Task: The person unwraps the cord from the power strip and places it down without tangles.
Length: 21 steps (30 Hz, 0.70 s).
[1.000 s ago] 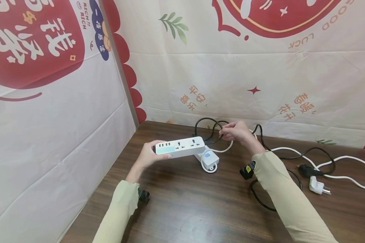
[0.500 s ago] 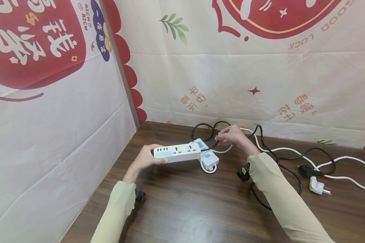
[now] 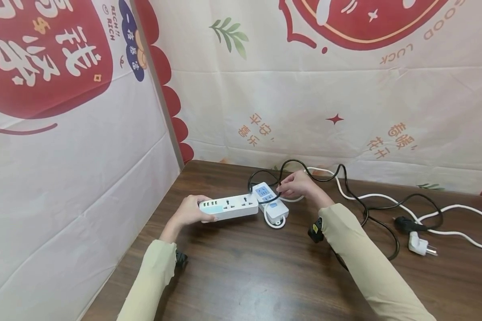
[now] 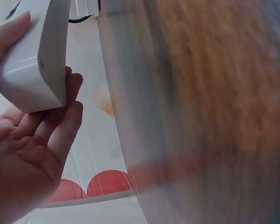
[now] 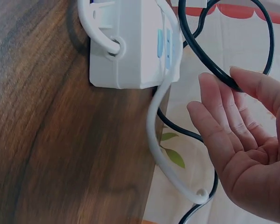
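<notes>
My left hand [image 3: 189, 211] grips the left end of a white power strip [image 3: 234, 207] with USB ports and sockets, thumb along its near side. In the left wrist view the fingers curl round the strip's end [image 4: 25, 88]. My right hand [image 3: 298, 184] pinches a black cable [image 5: 210, 64] between thumb and fingers, close to the strip's right end where the cable comes out. Just beneath that hand, a second white power strip [image 3: 280, 211] with blue socket panels lies on the table, its white cord [image 3: 276, 227] looped round one end.
Black and white cables run along the back of the brown table [image 3: 241, 276] to the right. A black plug [image 3: 405, 225] and a white plug [image 3: 418, 245] lie there. Printed cloth [image 3: 225, 102] hangs behind the table and on its left.
The held power strip has come down and to the left. My right hand has moved left and lower with the black cable, and more of the second strip's blue face shows.
</notes>
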Tool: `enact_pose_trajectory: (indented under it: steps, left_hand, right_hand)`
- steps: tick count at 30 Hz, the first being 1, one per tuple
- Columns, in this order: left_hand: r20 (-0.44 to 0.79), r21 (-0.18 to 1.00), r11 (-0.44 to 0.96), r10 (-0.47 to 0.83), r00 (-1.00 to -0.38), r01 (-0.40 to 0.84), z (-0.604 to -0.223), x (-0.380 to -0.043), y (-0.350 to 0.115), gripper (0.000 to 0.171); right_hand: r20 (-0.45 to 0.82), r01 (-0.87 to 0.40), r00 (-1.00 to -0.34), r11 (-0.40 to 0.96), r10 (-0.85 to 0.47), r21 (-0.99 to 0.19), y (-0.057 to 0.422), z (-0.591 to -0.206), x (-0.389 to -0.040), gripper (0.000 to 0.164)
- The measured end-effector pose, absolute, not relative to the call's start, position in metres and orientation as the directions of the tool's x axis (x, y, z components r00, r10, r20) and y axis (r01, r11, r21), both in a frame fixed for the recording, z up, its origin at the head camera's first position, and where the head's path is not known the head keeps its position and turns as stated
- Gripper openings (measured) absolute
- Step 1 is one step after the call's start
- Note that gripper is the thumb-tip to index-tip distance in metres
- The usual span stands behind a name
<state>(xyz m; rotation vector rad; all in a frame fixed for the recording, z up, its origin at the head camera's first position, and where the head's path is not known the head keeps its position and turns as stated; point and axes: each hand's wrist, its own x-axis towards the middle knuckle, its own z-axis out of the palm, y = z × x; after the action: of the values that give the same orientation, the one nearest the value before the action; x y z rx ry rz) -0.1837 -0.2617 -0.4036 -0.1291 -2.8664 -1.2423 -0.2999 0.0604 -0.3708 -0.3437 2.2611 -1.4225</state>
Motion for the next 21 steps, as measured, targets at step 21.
enact_pose_trajectory:
  steps: [21]
  left_hand:
    - [-0.043,0.657,0.754,0.018,-0.999,-0.015,-0.407,-0.183,-0.273,0.05]
  right_hand:
    - [-0.214,0.019,-0.889,0.435,-0.404,-0.9,0.038,-0.379,-0.295,0.029]
